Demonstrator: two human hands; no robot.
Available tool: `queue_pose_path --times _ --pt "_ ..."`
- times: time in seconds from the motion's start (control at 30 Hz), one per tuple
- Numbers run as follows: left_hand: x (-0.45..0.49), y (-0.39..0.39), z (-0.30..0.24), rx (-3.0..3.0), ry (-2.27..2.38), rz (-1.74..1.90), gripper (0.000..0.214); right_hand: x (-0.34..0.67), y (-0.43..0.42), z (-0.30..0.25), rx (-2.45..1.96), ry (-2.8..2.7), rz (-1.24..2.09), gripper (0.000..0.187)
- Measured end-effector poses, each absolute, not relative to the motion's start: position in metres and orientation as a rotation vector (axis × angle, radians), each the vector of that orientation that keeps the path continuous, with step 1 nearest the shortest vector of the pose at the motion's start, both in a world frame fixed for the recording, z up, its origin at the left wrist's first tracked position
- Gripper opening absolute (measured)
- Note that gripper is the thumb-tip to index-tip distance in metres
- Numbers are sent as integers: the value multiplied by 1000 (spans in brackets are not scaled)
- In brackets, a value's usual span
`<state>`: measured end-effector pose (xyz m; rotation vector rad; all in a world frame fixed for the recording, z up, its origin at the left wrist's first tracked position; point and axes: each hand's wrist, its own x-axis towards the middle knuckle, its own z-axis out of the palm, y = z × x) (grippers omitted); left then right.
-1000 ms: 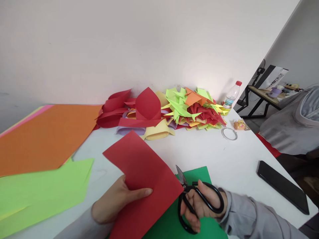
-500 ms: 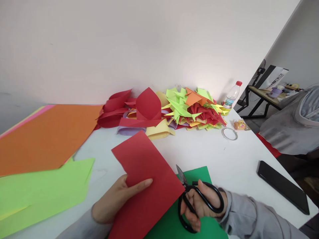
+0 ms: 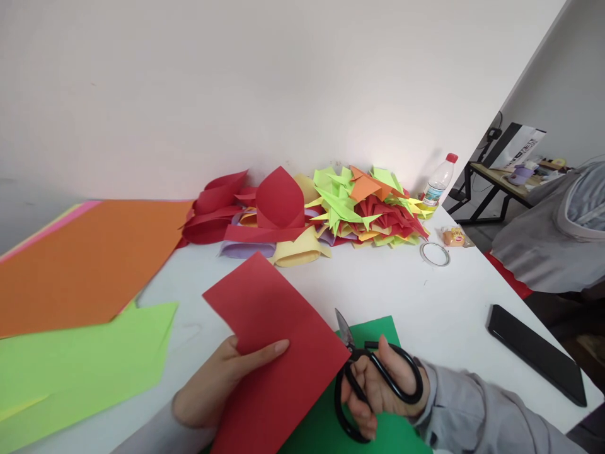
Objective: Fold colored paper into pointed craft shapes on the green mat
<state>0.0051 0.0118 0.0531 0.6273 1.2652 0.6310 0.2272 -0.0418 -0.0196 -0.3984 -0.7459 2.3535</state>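
Note:
My left hand pinches a sheet of red paper, thumb on top and the other fingers hidden underneath. The sheet is tilted above the table, one corner pointing away from me. In my right hand are black-handled scissors, gripped by the loops. One blade shows just past the red sheet's right corner; the other is out of sight, probably behind the paper. Under both lies a green sheet, partly covered by the red paper and my right hand.
Orange sheets and lime-green sheets lie at left. Along the wall sit rolled red paper shapes and a pile of folded paper. A bottle, tape roll, wrapped snack and black phone are at right. Beyond sits a person.
The far end of the red sheet has shifted slightly left and down. My right hand and the scissors have barely moved.

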Motion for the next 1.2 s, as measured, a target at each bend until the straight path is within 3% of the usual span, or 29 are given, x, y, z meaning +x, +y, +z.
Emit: queue_pose_path --times 1.2 --pt "3 12 53 628 1289 632 43 228 -42 -22 -398 -729 2318 92"
